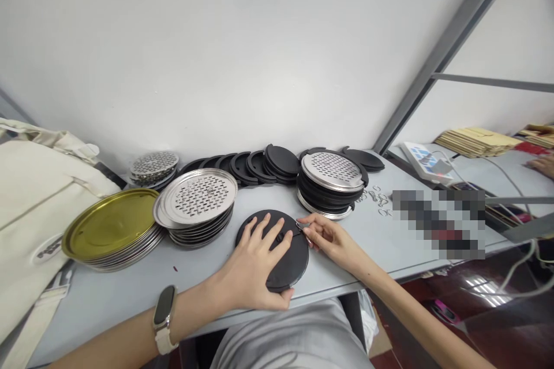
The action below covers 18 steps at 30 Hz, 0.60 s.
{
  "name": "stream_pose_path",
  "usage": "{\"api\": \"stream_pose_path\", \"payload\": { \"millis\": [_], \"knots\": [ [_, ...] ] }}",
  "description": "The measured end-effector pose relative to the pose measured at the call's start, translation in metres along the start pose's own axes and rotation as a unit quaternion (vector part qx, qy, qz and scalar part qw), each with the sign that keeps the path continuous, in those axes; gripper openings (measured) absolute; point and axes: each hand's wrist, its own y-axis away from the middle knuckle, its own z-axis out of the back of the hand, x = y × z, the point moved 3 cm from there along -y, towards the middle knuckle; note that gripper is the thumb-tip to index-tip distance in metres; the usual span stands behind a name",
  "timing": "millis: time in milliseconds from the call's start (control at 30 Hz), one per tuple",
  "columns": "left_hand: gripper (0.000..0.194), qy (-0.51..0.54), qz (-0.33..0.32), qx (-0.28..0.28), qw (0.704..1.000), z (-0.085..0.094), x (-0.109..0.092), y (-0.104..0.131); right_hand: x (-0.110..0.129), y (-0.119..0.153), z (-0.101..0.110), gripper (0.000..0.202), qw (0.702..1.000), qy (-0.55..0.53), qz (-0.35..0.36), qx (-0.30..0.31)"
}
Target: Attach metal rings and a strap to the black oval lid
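Nearest the camera, a grey-clad lap (298, 334) sits below the edge of the grey table (130, 294), and the person's left forearm crosses in from the lower left with a wristband (164, 318) strapped on it. That left hand (255, 268) lies spread, fingers open and flat, on top of a black round disc (289, 262) resting on the table close to its front edge, the thumb hooked round the disc's near rim. At the disc's far right edge the right hand (331, 239) is pinched shut on a small metal clip (300, 225), thumb and forefinger holding it against the rim (whether the clip is already seated on the disc is too small to tell). Behind the disc, to the right, stands a stack of black discs topped by a perforated steel plate (333, 172), and just beside it a scatter of loose wire clips (376, 199) lies on the tabletop. To the left of the disc is a pile of perforated steel plates (197, 199), and further left a pile of gold-coloured pans (110, 225); a smaller stack of perforated plates (153, 166) sits against the wall. A row of black notched rings (251, 164) leans along the back of the table. A cream canvas bag (34, 196) fills the left edge. At the far right, another person's hand (543, 164) rests on a neighbouring table near flat cardboard sheets (476, 141).
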Motion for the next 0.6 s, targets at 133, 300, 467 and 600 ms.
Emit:
{"api": "stream_pose_path", "payload": {
  "millis": [133,300,467,600],
  "knots": [
    [0.091,0.003,-0.001,-0.006,1.0,-0.0011,0.0,0.0004,-0.0055,-0.0003,0.0008,0.028,0.999,-0.03,-0.008,-0.012],
    [0.09,0.0,-0.002,-0.001,1.0,-0.0011,-0.0001,0.0007,-0.0057,0.0007,0.0008,0.025,0.999,-0.043,-0.01,-0.023],
    [0.09,0.0,-0.004,-0.006,1.0,-0.0012,0.0,0.0006,-0.0018,0.0006,0.0021,0.027,1.0,-0.014,-0.005,-0.026],
    [0.09,-0.006,-0.001,0.005,1.0,-0.0011,-0.0002,0.0,-0.0021,-0.0006,0.0024,0.028,1.0,-0.005,0.004,-0.023]
  ]
}}
